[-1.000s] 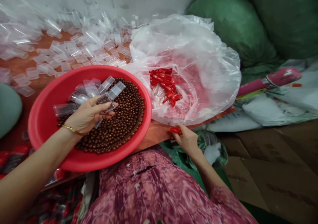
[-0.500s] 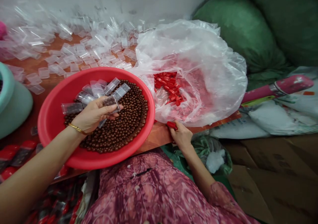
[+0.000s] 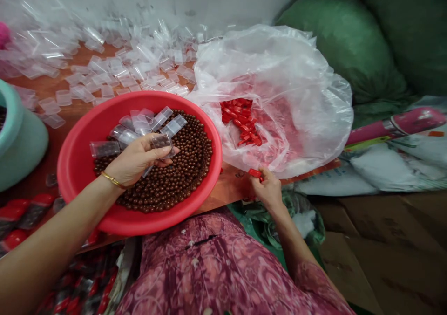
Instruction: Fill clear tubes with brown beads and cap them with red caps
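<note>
My left hand [image 3: 134,160] hovers over a red basin [image 3: 75,152] full of small brown beads [image 3: 181,166] and pinches a small clear zip bag [image 3: 161,142] with brown beads in it. Several empty little bags [image 3: 139,121] lie on the beads behind it. My right hand [image 3: 267,189] is at the table's front edge, fingers closed on a small red piece [image 3: 254,173]. Just beyond it lies a large clear plastic bag [image 3: 296,96] holding a heap of red pieces [image 3: 242,121].
Many small clear bags [image 3: 104,68] are strewn over the wooden table [image 3: 230,187] behind the basin. A mint-green bowl [image 3: 21,138] stands at the left edge. Green sacks [image 3: 349,40] fill the back right. Filled red-topped packets [image 3: 21,212] lie at lower left. Cardboard [image 3: 384,249] covers the floor.
My right hand has shifted a little along the table edge, from left to right, still pinching a red piece. My left hand stays over the basin with the bag.
</note>
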Demonstrator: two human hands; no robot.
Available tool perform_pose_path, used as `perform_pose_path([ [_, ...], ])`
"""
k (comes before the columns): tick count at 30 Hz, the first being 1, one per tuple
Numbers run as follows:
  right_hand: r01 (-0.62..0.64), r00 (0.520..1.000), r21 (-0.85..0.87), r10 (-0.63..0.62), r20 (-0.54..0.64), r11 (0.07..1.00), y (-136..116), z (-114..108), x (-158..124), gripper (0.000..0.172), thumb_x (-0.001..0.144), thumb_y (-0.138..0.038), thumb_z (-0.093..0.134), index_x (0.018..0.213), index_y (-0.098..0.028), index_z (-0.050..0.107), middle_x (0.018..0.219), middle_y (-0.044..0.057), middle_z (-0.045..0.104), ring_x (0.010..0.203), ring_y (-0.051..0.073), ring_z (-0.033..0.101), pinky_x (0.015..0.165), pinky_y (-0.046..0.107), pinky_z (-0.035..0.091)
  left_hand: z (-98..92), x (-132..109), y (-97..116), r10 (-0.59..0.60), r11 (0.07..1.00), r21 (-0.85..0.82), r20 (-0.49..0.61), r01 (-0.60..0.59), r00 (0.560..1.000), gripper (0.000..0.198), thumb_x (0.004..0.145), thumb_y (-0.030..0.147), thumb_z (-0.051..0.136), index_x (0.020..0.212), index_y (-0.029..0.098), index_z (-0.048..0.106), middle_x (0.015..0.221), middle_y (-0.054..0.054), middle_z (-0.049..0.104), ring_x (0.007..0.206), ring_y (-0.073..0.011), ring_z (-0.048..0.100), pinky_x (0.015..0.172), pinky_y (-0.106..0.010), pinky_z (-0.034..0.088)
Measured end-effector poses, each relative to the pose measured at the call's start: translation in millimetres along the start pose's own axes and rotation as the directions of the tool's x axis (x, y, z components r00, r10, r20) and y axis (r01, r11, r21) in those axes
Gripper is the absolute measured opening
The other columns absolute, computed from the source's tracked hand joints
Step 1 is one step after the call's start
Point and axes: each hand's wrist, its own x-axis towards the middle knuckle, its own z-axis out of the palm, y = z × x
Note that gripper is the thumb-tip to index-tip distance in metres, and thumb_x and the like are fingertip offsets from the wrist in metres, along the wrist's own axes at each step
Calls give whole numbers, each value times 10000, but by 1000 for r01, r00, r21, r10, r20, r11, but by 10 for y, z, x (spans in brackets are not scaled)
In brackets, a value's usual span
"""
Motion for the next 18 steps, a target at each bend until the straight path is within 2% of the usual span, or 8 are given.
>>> perform_pose_path([
  [4, -71, 992, 328, 102, -77, 942, -118, -101, 256, 184, 706, -358, 548, 627, -192, 540, 509, -39, 538, 465, 105, 467, 484, 239, 386, 7, -16, -1, 12, 1000, 10, 17, -12, 1000, 410, 561, 321, 779, 885, 140, 606, 884, -63, 691, 615, -105, 594, 557, -196, 464],
  [8, -192, 981, 540, 182, 73, 820, -234, -89, 537, 237, 672, -407, 598, 616, -204, 488, 465, -59, 522, 308, 58, 320, 324, 219, 247, -1, -20, -12, 41, 999, 10, 21, -42, 999, 411, 564, 345, 775, 875, 142, 600, 878, -64, 689, 613, -107, 591, 564, -204, 459],
  [10, -236, 972, 586, 180, 153, 775, -279, 6, 600, 226, 661, -406, 598, 656, -213, 479, 475, -61, 541, 283, 56, 304, 302, 222, 239, -2, -24, -10, 52, 999, 14, 20, -52, 998, 416, 564, 349, 774, 872, 136, 595, 872, -68, 689, 614, -108, 592, 569, -210, 460],
  [12, -249, 967, 584, 162, 198, 773, -305, 136, 596, 218, 674, -417, 570, 673, -219, 479, 441, -71, 514, 279, 65, 311, 308, 224, 262, 3, -30, -2, 53, 998, 16, 16, -53, 998, 417, 563, 346, 774, 868, 131, 589, 866, -68, 688, 607, -104, 589, 569, -212, 462],
  [15, -200, 973, 446, 121, 199, 872, -293, 293, 507, 242, 726, -446, 497, 685, -210, 526, 429, -56, 505, 307, 88, 353, 348, 236, 304, 11, -36, 12, 40, 999, 5, 6, -40, 999, 413, 557, 334, 777, 858, 129, 582, 850, -59, 688, 590, -93, 581, 561, -205, 462],
  [18, -112, 985, 291, 67, 162, 950, -247, 319, 395, 226, 694, -416, 550, 656, -193, 565, 518, -12, 571, 433, 121, 463, 450, 252, 363, 11, -36, 18, 38, 999, 3, 16, -38, 999, 418, 564, 332, 774, 870, 132, 572, 847, -56, 691, 584, -89, 578, 558, -201, 461],
])
